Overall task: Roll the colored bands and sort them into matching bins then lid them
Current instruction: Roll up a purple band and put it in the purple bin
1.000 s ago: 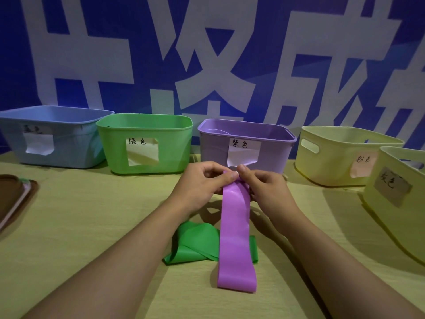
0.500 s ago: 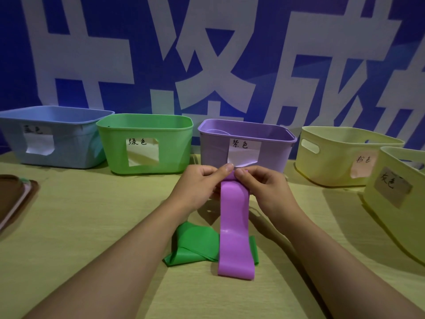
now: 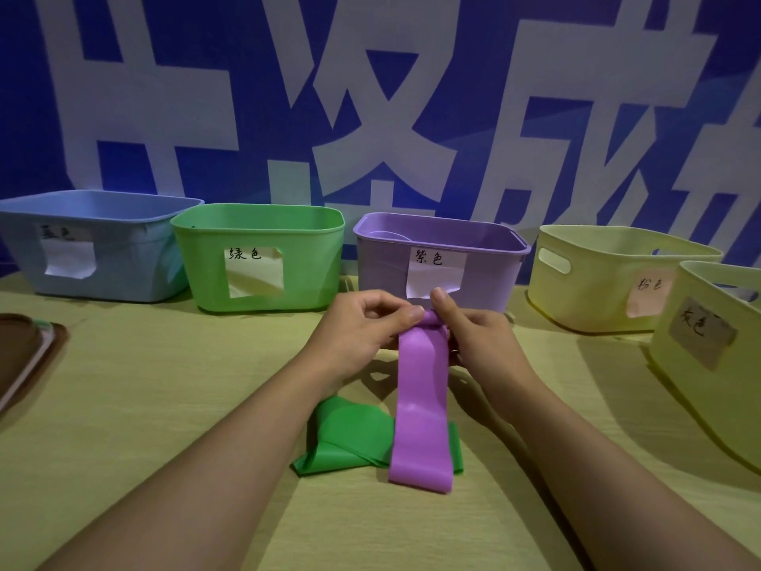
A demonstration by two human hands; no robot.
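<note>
where both hands [image 3: 428,323] pinch it, purple band's [image 3: 422,397] rolled top hidden | green band [image 3: 350,438] part-covered

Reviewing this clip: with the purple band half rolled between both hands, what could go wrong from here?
1. The left hand and right hand pinch only the small roll at the top of the purple band; a slip could let it spring open.
2. The band's loose end lies across the green band, so rolling may drag that along.
3. The purple bin seems to hold something already.
</note>
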